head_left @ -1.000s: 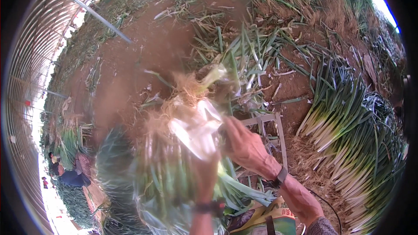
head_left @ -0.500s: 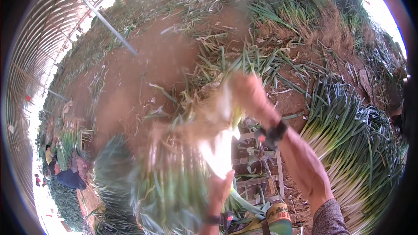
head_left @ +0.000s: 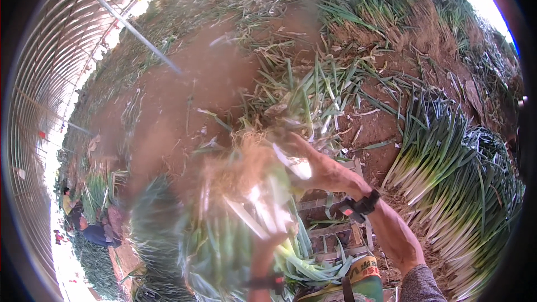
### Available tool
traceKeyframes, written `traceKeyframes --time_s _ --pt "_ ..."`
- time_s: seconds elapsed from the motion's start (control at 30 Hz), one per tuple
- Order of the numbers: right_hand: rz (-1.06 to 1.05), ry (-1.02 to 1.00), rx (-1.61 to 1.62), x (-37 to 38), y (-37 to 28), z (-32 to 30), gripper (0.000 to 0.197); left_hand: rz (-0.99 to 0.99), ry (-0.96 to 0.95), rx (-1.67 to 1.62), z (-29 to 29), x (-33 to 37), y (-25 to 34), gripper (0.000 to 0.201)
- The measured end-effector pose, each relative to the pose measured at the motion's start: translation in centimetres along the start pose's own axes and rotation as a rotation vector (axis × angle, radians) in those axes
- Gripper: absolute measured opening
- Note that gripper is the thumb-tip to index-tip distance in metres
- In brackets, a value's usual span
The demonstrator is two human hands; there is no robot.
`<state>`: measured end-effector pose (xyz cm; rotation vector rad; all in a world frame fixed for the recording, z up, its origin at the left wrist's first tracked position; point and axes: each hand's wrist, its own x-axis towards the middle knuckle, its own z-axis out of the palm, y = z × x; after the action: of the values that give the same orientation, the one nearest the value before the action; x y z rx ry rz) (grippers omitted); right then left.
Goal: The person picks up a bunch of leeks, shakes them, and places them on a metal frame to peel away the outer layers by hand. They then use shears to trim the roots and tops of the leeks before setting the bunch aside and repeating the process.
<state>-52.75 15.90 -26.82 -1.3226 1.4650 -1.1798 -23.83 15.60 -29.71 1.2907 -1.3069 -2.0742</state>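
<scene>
Long green onions [head_left: 271,212] with bright white stalks lie in my left hand [head_left: 269,243], whose fingers are wrapped round them low on the white part. Their tangled, earthy roots [head_left: 249,156] point away from me, blurred by motion. My right hand [head_left: 316,169], a dark band at its wrist, is beside the upper white stalks; its fingertips are smeared, and whether they grip anything is unclear. Under and left of my left hand spreads a thick heap of unpeeled green onions [head_left: 215,246], also blurred. Stripped leaves [head_left: 313,98] lie just beyond my right hand.
Cleaned green onions [head_left: 447,207] are laid in a large pile on the right. A slatted wooden crate [head_left: 330,240] stands near me, by a green printed sack [head_left: 361,282]. A metal pole [head_left: 128,25] slants in at upper left; people [head_left: 98,232] crouch at far left.
My right hand has come back from the loose leaves toward the stalks, nearer to me. The onions in my left hand have tilted left, and their roots now show. The view has shifted slightly.
</scene>
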Motion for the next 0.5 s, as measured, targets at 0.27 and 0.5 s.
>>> traceKeyframes --time_s 0.27,0.5 --pt "0.278 -0.396 -0.107 -2.4 9.4 4.9 0.068 -0.235 -0.175 0.25 -4.1 1.2 -5.9 0.057" --pt "-0.397 -0.47 1.407 -4.5 7.1 4.3 0.101 -0.116 -0.188 0.003 -2.9 -0.1 -4.6 0.052"
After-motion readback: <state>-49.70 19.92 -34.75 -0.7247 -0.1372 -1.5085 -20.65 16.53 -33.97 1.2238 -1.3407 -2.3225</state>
